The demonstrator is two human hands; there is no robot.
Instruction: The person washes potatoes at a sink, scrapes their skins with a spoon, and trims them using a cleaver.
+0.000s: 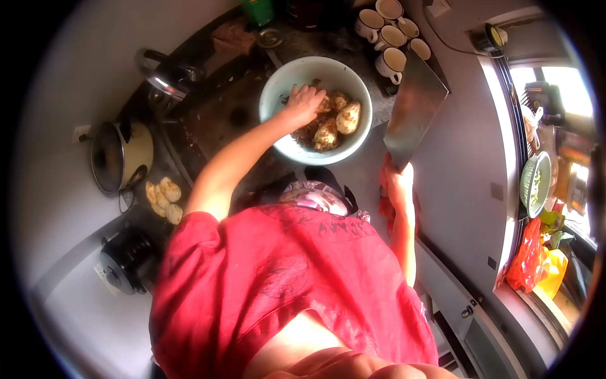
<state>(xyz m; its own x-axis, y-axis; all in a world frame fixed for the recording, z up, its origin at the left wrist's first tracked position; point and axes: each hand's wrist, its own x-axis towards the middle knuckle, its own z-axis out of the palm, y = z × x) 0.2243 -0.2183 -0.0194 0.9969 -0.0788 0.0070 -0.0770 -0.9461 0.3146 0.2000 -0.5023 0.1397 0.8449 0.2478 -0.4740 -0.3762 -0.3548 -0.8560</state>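
Note:
My left hand (305, 104) reaches down into a pale blue-white bowl (278, 146). Its fingers are bent, and whatever they grip is hidden beneath them. Beside them in the bowl lie several pale, dirt-blotched tubers (348, 118) among brown scraps. To the right, my right hand (400, 183) is wrapped round the handle of a cleaver (415, 107). The broad blade points away from me, apart from the bowl. Something red, like a cloth (384, 189), shows next to that hand.
White enamel mugs (392, 36) stand at the back right. A kettle (170, 79) and a rice cooker (129, 155) are on the left, with pale peeled pieces (164, 197) near the cooker. A green basket (535, 184) and plastic bags (529, 256) sit by the window.

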